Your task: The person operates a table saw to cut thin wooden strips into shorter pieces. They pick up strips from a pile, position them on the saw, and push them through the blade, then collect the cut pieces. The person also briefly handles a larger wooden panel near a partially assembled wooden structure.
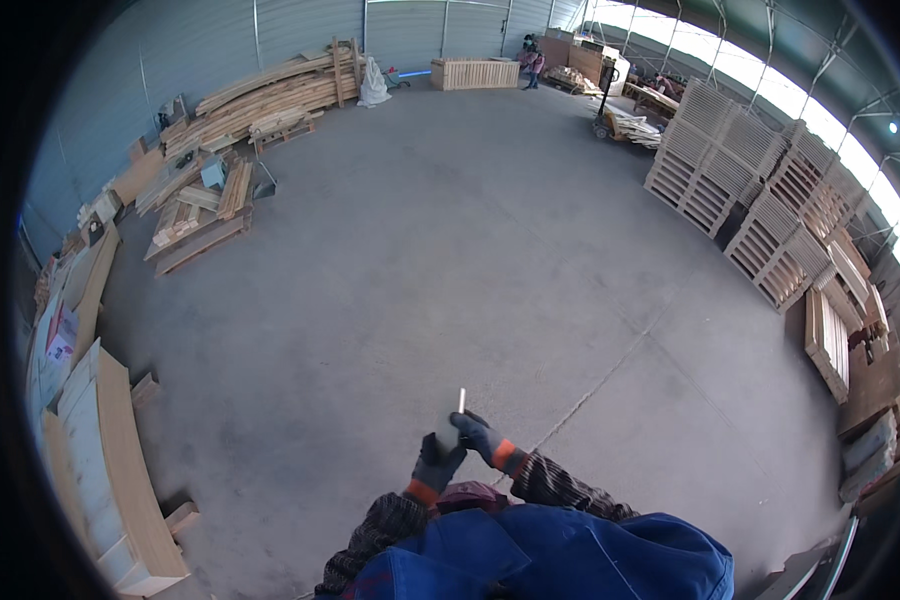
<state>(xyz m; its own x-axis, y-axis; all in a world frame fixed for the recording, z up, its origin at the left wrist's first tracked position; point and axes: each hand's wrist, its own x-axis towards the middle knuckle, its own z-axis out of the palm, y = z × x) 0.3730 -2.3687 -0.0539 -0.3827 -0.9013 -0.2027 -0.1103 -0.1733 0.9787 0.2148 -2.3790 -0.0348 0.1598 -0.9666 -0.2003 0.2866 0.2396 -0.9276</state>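
Observation:
Both hands wear dark gloves with orange cuffs and are close together in front of my body, low in the head view. My right hand (477, 436) is closed around the lower end of a thin pale strip (461, 400), which points upward; its kind is too small to tell. My left hand (436, 464) is just below and to the left, near the right fingers. Its fingers are blurred, and I cannot tell whether it grips anything. A blurred greyish patch shows between the two hands. Striped dark sleeves and blue clothing fill the bottom.
Bare concrete floor (400, 260) spreads ahead. Long timber boards (290, 85) and a loaded wood pallet (205, 215) lie at the left. A long wooden panel (120, 460) rests near left. Tall pallet stacks (720, 150) stand right, beyond stacked planks (827, 340). Another person (534, 68) stands far off.

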